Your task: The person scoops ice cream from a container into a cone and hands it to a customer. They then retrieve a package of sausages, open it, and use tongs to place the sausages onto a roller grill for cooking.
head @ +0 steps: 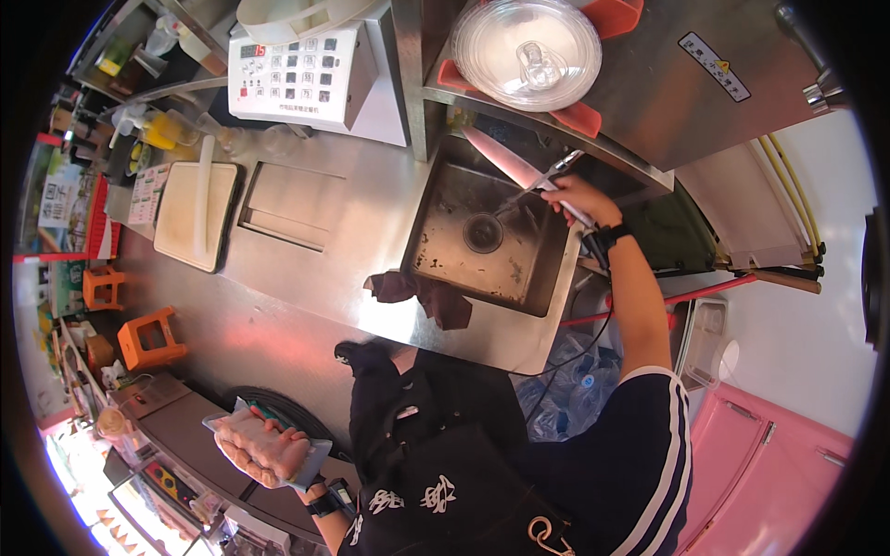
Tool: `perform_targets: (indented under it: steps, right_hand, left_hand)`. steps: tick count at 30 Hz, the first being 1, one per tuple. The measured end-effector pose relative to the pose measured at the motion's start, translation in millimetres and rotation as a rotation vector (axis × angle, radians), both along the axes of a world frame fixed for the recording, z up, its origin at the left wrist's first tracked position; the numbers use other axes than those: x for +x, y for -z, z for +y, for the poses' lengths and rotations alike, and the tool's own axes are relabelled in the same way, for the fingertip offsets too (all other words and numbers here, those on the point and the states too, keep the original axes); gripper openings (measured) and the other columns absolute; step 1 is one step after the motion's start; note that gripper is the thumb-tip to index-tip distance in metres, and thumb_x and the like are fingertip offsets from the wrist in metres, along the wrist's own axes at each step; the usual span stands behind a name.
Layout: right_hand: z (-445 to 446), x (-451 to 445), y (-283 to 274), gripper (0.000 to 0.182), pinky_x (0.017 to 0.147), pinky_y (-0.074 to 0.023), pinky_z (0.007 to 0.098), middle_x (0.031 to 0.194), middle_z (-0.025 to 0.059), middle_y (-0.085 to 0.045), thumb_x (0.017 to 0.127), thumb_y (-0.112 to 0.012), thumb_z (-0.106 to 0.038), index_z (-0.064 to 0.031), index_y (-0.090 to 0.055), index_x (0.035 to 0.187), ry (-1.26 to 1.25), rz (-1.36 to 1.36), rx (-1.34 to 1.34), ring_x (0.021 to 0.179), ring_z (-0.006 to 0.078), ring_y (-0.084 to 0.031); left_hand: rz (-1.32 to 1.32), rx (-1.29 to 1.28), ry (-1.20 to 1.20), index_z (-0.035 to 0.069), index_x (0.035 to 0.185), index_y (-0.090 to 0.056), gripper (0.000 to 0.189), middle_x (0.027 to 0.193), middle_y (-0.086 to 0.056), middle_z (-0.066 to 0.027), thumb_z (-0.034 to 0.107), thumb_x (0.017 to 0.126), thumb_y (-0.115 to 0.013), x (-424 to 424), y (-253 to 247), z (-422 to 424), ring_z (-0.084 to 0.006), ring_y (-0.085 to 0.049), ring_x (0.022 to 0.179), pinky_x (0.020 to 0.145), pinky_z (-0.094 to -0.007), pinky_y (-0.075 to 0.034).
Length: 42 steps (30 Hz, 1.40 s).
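Note:
Water from a metal faucet (567,161) runs over a kitchen knife (504,158), whose handle my right hand (584,199) grips above a stainless steel sink (480,278). The blade points away to the upper left. At the lower left, well away from the sink, my left hand (285,441) holds a clear plastic pack of pale, rounded food pieces (254,452); what the food is, I cannot tell. A dark brown cloth (424,295) lies crumpled on the counter at the sink's near left corner.
A cutting board (181,215) with a white rod lies on the steel counter (375,181). Behind stands a keypad dispenser (299,76). Plastic lids (526,55) sit on a shelf above the sink. Orange stools (151,338) stand left; bagged bottles (577,382) are below the counter's right end.

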State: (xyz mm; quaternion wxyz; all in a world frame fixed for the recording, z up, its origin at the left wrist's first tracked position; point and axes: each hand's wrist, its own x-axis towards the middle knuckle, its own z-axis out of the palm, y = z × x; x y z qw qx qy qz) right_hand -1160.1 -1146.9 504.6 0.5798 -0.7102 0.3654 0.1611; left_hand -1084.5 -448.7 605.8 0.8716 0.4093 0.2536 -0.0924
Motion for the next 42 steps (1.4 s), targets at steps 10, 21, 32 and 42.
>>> perform_targets:
  steps: [10,21,32,42]
  right_hand:
    - [98.4,-64.0,25.7,0.024,0.039,-0.0388,0.0257,0.06,-0.0012,-0.051,0.094,-0.063,-0.028,-0.0084,-0.055,0.084,0.488,-0.261,0.318,0.044,0.0094,-0.048]
    - [158.1,-100.5,31.9,0.032,0.061,-0.0528,0.0374,0.089,0.0113,-0.061,0.09,-0.061,-0.013,-0.005,-0.052,0.12,0.345,-0.168,-0.56,0.07,0.0267,-0.064]
    - [246.0,-103.7,-2.6,0.027,0.037,-0.0366,0.0245,0.078,0.0061,-0.062,0.09,-0.061,-0.003,0.0,-0.058,0.117,0.498,-0.311,-0.198,0.043,0.0073,-0.047]
    - [406.2,17.2,-63.5,0.051,0.058,-0.0447,0.0218,0.093,0.0036,-0.054,0.091,-0.053,-0.001,-0.0037,-0.042,0.141,-0.193,-0.378,-0.133,0.065,0.0076,-0.052]
  left_hand:
    - [-0.02,-0.139,0.073,0.01,0.14,-0.041,0.078,0.099,-0.061,-0.0123,0.064,0.085,-0.053,3.0,-15.7,-25.0,-0.0255,-0.054,0.069,0.062,-0.0381,-0.044]
    - [0.006,-0.049,0.085,0.005,0.137,-0.042,0.078,0.092,-0.06,-0.0126,0.064,0.086,-0.051,8.5,-16.9,-38.8,-0.0253,-0.052,0.063,0.057,-0.0384,-0.044]
    - [-0.026,-0.476,0.121,0.016,0.144,-0.039,0.075,0.101,-0.056,-0.0087,0.059,0.086,-0.058,25.9,12.5,-9.6,-0.0245,-0.057,0.085,0.085,-0.0469,-0.047]
    - [0.014,-0.903,0.127,0.027,0.147,-0.037,0.064,0.09,-0.047,-0.0043,0.051,0.089,-0.051,105.6,42.5,84.0,-0.0232,-0.054,0.084,0.092,-0.0525,-0.042]
